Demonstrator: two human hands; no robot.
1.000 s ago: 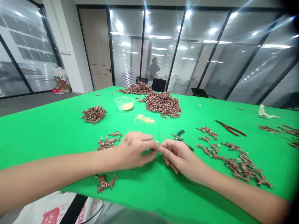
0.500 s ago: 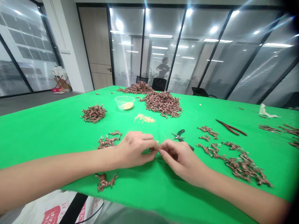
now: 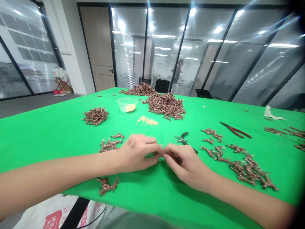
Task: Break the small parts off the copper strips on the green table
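Left hand (image 3: 138,153): pinching glossy brown piece (image 3: 155,153) | right hand (image 3: 185,161): curled alongside

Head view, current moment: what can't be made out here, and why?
All in the head view:
Brown piece in the left hand: mostly hidden by that hand's fingers.
Whatever may be at the fingertips of the right hand: too small.
Yellow grains: too small to tell each one's shape.
Brown pieces at far right: cut off by the edge.
Printed bag: cut off below, partly covered by a black strap.
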